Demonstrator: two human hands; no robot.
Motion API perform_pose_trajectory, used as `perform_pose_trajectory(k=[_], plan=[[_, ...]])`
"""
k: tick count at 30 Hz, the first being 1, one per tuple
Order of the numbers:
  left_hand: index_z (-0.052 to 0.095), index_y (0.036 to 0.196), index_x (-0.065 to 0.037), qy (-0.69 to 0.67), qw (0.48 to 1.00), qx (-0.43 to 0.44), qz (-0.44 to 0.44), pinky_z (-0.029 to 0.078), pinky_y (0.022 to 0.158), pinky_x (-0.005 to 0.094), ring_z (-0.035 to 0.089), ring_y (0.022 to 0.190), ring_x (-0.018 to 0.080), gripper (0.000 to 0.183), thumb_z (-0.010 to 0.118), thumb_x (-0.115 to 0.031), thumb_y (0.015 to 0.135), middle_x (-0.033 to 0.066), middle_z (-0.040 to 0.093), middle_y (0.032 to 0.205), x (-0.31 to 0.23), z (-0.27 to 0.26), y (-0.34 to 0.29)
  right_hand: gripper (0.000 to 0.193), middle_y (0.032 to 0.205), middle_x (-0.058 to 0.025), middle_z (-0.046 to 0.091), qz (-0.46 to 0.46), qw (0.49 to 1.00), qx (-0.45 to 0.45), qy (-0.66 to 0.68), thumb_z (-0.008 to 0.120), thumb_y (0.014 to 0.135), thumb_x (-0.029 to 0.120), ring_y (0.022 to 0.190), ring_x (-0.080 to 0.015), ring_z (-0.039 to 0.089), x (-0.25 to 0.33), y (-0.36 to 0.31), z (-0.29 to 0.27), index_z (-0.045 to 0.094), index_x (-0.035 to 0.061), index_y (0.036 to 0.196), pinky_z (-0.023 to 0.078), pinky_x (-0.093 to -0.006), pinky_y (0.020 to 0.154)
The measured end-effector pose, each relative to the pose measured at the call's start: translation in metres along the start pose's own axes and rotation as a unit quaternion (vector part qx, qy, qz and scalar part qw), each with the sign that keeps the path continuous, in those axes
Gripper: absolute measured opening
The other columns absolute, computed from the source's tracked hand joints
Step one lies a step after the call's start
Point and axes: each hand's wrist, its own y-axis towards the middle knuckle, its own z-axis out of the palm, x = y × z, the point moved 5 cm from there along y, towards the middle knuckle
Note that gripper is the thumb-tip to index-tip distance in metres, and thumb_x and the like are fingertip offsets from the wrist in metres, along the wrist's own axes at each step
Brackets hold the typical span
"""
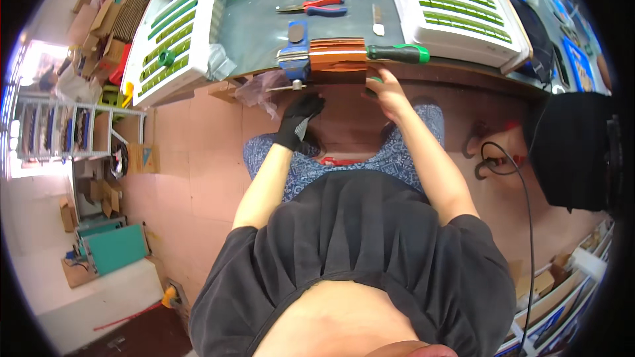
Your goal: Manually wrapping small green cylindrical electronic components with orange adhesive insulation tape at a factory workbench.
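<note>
My left hand [301, 119], in a black glove, is just below the edge of the bench, under the metal screw end of a blue vise [294, 53]. Its fingers are curled, and whatever they may hold is hidden. An orange-brown block with layered edges [337, 54] sits against the vise's right side. My bare right hand [390, 96] is below the block's right end, its fingers closed around a small green piece [375, 82], mostly covered. Just above that hand, a green-and-black handle [398, 53] sticks out to the right from the block.
Pliers with red and blue handles [324, 6] and a pale-handled blade [378, 21] lie on the grey bench [254, 33]. White trays with green parts flank it, at left [205, 39] and right [400, 6]. Clear plastic bags [261, 89] hang at the front edge. A black chair [572, 152] stands right.
</note>
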Motion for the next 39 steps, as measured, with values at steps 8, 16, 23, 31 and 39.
perform_pose_trajectory(k=[8, 16, 23, 31, 39], plan=[[0.053, 0.116, 0.004, -0.03, 0.999, -0.04, -0.019, 0.049, 0.084, 0.03, 0.061, 0.097, 0.0224, 0.035, 0.056, -0.002, 0.082, 0.0151, 0.061, 0.108, 0.014, -0.035, -0.038, 0.022, 0.092, -0.0011, 0.062, 0.0, 0.997, 0.035, 0.069, 0.063, 0.083, 0.012, 0.078, -0.009, 0.058, -0.006, 0.017, 0.019, 0.06, 0.0036, 0.104, 0.047, -0.0236, 0.068], [0.054, 0.112, 0.006, 0.086, 0.993, -0.068, -0.048, 0.05, 0.083, 0.0284, 0.061, 0.096, 0.0207, 0.03, 0.056, -0.003, 0.083, 0.0144, 0.062, 0.105, 0.012, -0.022, -0.044, 0.012, 0.083, 0.0004, 0.062, 0.0, 0.993, 0.025, 0.116, 0.061, 0.084, 0.011, 0.074, -0.0075, 0.056, -0.013, 0.011, 0.022, 0.063, 0.006, 0.096, 0.045, -0.0225, 0.066], [0.051, 0.117, 0.004, 0.14, 0.989, -0.035, 0.013, 0.046, 0.088, 0.0278, 0.059, 0.098, 0.0188, 0.035, 0.056, -0.005, 0.083, 0.0122, 0.061, 0.107, -0.005, -0.001, -0.029, 0.007, 0.079, -0.0005, 0.058, -0.037, 0.993, 0.031, 0.107, 0.059, 0.084, 0.005, 0.068, -0.0085, 0.052, -0.02, -0.021, 0.027, 0.062, 0.0031, 0.09, 0.042, -0.0215, 0.063], [0.05, 0.117, 0.005, 0.081, 0.985, 0.057, 0.142, 0.047, 0.09, 0.0335, 0.056, 0.105, 0.0218, 0.042, 0.061, -0.001, 0.078, 0.0152, 0.057, 0.113, -0.03, 0.016, 0.002, 0.012, 0.076, 0.0016, 0.059, -0.007, 0.995, 0.04, 0.093, 0.067, 0.083, 0.013, 0.069, -0.0057, 0.051, -0.025, -0.05, 0.03, 0.065, 0.0025, 0.089, 0.041, -0.0211, 0.061], [0.068, 0.095, -0.011, 0.53, 0.767, 0.076, 0.352, 0.049, 0.079, 0.0344, 0.062, 0.089, 0.0254, 0.018, 0.064, -0.013, 0.077, 0.0092, 0.065, 0.098, -0.044, 0.049, -0.014, 0.008, 0.077, 0.0026, 0.058, -0.025, 1.0, 0.016, 0.006, 0.066, 0.084, 0.011, 0.072, -0.0049, 0.05, -0.035, -0.05, 0.021, 0.064, 0.0037, 0.087, 0.039, -0.0193, 0.063]])
